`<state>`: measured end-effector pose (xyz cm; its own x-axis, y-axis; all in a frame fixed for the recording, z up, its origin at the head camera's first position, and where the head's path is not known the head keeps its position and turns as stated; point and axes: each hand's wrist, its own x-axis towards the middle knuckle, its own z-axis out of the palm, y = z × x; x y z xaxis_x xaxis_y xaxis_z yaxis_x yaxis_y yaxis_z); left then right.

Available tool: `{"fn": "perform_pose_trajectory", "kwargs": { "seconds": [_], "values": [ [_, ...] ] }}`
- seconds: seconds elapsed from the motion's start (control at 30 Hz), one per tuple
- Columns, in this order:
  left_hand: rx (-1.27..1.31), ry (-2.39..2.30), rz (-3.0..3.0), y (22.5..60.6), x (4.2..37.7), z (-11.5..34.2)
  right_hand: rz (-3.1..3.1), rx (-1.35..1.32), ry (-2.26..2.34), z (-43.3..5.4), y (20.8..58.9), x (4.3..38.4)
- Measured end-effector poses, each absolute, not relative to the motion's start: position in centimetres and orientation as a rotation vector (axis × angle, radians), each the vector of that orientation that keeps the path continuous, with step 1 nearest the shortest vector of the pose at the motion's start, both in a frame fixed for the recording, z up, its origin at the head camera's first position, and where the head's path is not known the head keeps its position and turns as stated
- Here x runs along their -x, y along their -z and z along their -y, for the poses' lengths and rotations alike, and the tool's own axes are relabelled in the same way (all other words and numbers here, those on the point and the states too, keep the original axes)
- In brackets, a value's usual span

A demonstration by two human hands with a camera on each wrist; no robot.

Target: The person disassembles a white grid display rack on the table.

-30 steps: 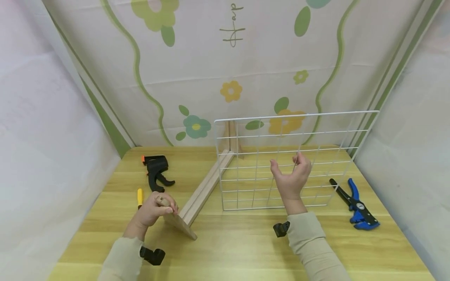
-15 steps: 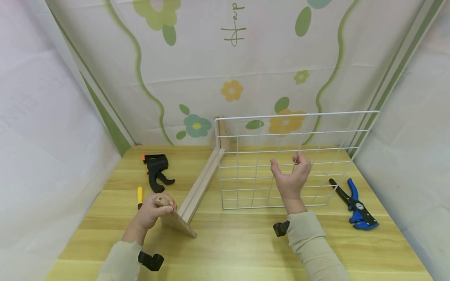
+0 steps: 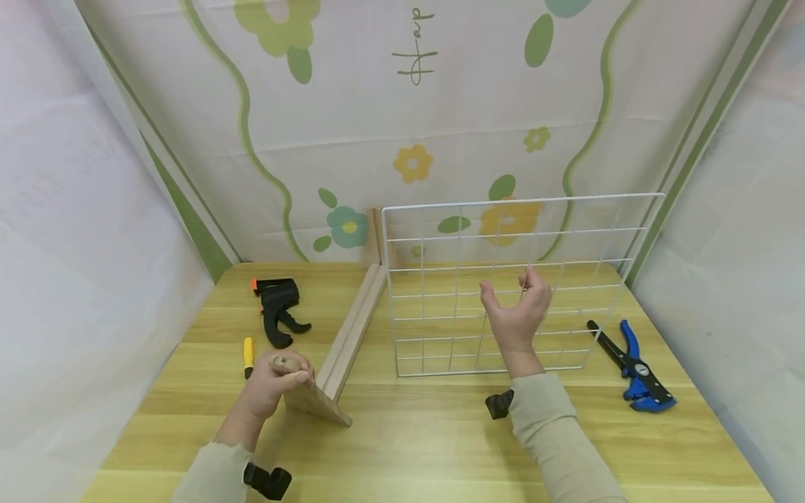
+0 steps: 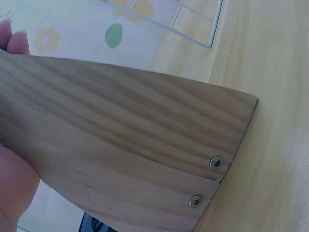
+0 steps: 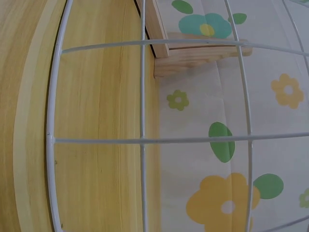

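In the head view, my left hand [image 3: 277, 383] grips the top of the near end board of a wooden stand. Two parallel rails [image 3: 354, 328] run from that board back to an upright end piece [image 3: 374, 237] near the rear curtain. Up close in the left wrist view, the near board [image 4: 125, 111] shows wood grain and two bolts [image 4: 216, 162] by its lower edge. My right hand [image 3: 518, 318] holds a white wire grid panel [image 3: 522, 200] upright, fingers hooked at a wire and thumb raised. Its lower edge is at the tabletop, right of the stand.
A black trigger clamp [image 3: 279, 307] lies at the back left, with a yellow-handled tool [image 3: 249, 353] in front of it. Black-and-blue pliers-like wire strippers [image 3: 641, 374] lie on the right of the wooden table [image 3: 428, 447]. Flowered curtains [image 3: 352, 105] enclose the table's back and sides.
The stand's far end has swung left while my left hand keeps hold of the near board. The grid's upper right corner has shifted slightly left and up with my right hand.
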<state>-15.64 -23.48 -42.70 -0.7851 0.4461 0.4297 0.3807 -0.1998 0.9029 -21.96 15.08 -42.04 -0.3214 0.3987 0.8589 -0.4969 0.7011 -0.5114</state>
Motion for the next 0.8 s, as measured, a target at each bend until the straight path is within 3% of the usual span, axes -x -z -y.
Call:
{"fn": "perform_pose_trajectory", "kwargs": {
  "seconds": [0.47, 0.8],
  "values": [
    [-0.886, -2.313, -2.087, 42.8, 14.8, 22.2, 1.747, -0.131, -0.928, -15.2, 42.7, 25.5],
    [-0.829, -2.318, -2.105, 42.9, 14.5, 21.2, 1.937, 0.01, -1.075, -14.9, 43.1, 27.0]
  ]
}}
